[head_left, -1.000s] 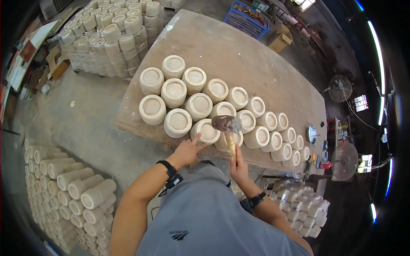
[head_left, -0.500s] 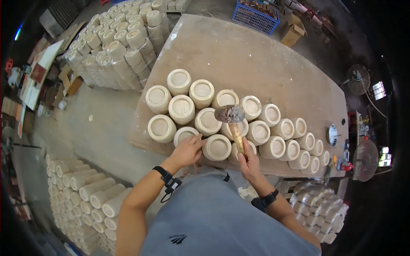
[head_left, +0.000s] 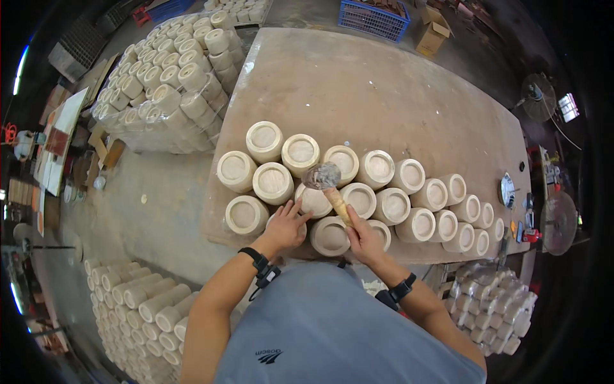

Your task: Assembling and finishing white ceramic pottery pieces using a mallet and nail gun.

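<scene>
My right hand (head_left: 367,242) grips a mallet (head_left: 337,203) by its light wooden handle. The dark, worn mallet head (head_left: 322,175) hangs over the far edge of a pale round wooden block (head_left: 314,201) with a shallow round recess in its top. My left hand (head_left: 286,228) is spread flat on the neighbouring block, which it mostly covers; its fingertips reach the edge of the block under the mallet. Another recessed block (head_left: 330,236) stands close in front of me, between my hands. Whether the mallet touches wood cannot be made out.
Several like blocks stand in staggered rows across the brown tabletop (head_left: 384,96), trailing off to the right. Wrapped stacks of blocks (head_left: 173,83) rise beyond its left side, with more (head_left: 141,301) at lower left and wrapped ones (head_left: 492,313) at lower right. A blue crate (head_left: 374,20) and carton (head_left: 433,33) lie beyond.
The mallet has swung left, from above one block to above the block beside my left hand. My left hand has slid forward over its block with fingers spread. The whole view has shifted slightly.
</scene>
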`<state>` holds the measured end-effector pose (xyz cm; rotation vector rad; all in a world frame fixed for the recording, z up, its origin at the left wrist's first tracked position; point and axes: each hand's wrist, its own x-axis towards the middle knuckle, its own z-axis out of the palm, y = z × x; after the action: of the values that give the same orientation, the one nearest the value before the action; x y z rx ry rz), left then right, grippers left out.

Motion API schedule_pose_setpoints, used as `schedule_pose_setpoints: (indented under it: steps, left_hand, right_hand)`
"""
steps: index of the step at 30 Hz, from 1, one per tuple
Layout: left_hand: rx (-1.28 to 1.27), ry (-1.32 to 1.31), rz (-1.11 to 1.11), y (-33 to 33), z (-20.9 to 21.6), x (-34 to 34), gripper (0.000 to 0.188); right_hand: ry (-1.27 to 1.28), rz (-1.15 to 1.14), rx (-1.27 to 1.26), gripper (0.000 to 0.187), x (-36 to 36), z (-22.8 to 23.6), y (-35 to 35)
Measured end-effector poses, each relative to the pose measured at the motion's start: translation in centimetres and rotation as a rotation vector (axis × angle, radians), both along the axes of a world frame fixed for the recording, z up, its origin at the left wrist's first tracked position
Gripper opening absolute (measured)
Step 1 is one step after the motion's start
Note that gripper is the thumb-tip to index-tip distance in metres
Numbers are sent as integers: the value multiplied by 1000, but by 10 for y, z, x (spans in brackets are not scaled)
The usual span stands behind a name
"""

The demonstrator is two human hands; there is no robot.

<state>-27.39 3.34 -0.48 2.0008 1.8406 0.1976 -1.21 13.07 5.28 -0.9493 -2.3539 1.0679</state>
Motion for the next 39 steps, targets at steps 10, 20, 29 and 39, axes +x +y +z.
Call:
schedule_pose_setpoints:
  steps: [10,20,29,39]
  left_hand:
    - [-74,-67,-123,7,-6,-18,79]
    - [-171,-76,-171,15,-4,-23,73]
    - [-124,-114,-166,14,-10,-25,74]
    - [-71,-50,-173,15,-11,-24,71]
  right_hand:
    - [-167,-30,-35,62,7,-20,-5]
    - [-240,-81,-41,58,25,-34,-22]
    - [-112,-88,138,62,30,-27,-32]
    - [27,-175,-2,62,1,2,-23]
